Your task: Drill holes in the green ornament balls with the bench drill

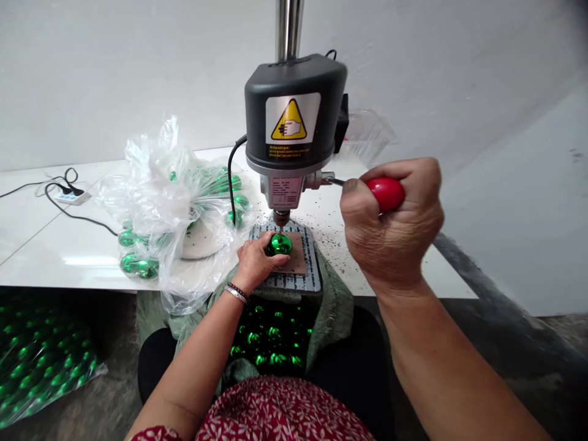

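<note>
A shiny green ball (pixel 281 244) sits on a brown board on the drill press base (pixel 313 269), under the chuck. My left hand (pixel 257 260) wraps thumb and fingers around its left side, holding it there. The drill bit comes down to the ball's top; whether it has entered the ball I cannot tell. My right hand (pixel 395 214) is closed around the red knob (pixel 384 193) of the feed lever on the right of the drill press (pixel 294 116). A yellow warning label is on the press's dark housing.
On the white table (pixel 82 269), a clear plastic bag (pixel 151 190) with green balls lies left of the press. A power strip (pixel 73 196) with black cords is farther left. Dark shavings are scattered about. More green balls fill a sack (pixel 331 318) at my lap and a floor bag (pixel 41 361).
</note>
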Action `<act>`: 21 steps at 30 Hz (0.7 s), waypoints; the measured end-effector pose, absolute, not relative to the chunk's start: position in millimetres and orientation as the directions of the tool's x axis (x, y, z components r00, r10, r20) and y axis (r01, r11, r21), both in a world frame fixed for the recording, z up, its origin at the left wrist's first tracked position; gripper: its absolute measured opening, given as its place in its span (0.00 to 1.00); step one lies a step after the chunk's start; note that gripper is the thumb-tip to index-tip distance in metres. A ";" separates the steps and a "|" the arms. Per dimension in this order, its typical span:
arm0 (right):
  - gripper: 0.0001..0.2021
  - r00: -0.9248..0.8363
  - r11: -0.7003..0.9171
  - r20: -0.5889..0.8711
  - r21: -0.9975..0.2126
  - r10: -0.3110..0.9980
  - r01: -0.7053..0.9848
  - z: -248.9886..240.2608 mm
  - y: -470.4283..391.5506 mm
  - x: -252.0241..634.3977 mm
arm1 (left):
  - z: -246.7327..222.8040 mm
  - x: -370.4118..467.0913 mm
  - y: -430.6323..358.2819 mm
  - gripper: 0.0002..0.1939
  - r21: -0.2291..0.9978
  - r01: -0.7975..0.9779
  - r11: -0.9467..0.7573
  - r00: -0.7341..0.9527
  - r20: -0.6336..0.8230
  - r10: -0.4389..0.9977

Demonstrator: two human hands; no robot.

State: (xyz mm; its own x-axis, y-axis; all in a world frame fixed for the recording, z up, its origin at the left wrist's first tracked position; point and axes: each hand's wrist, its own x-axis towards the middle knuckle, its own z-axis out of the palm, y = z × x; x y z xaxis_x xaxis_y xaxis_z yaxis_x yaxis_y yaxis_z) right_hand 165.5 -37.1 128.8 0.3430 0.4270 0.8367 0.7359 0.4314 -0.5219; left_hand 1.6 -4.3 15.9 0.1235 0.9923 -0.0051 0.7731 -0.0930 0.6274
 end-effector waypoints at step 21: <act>0.06 0.316 0.472 0.909 -0.412 0.271 0.779 70.0 -45.0 158.8 | 12.5 2.4 -2.9 0.31 0.656 0.751 -0.078 0.110 -0.008 0.994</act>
